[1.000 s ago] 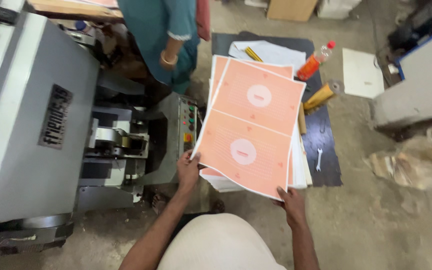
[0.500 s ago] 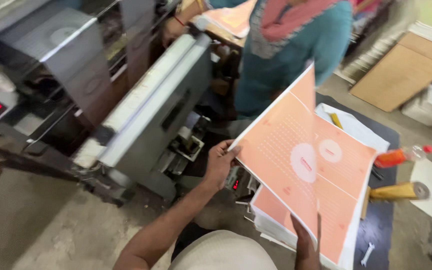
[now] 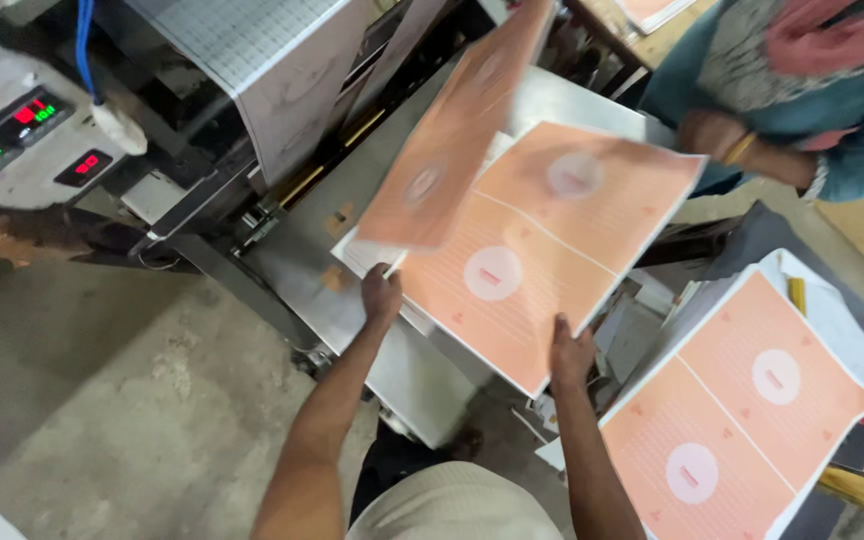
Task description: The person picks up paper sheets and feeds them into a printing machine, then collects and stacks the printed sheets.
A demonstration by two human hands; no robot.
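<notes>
Left hand point(image 3: 381, 296): closed on the near left edge of a stack of orange printed sheets point(image 3: 542, 250), top sheet lifting above it. Right hand point(image 3: 571, 352): gripping the stack's near right corner. Beneath the hands: grey metal machine table point(image 3: 402, 370). Right of right hand: second orange stack point(image 3: 742, 400).

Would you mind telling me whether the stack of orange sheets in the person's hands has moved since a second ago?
Yes. The stack of orange sheets left the pile on the dark table and now lies over the grey machine's metal bed.
</notes>
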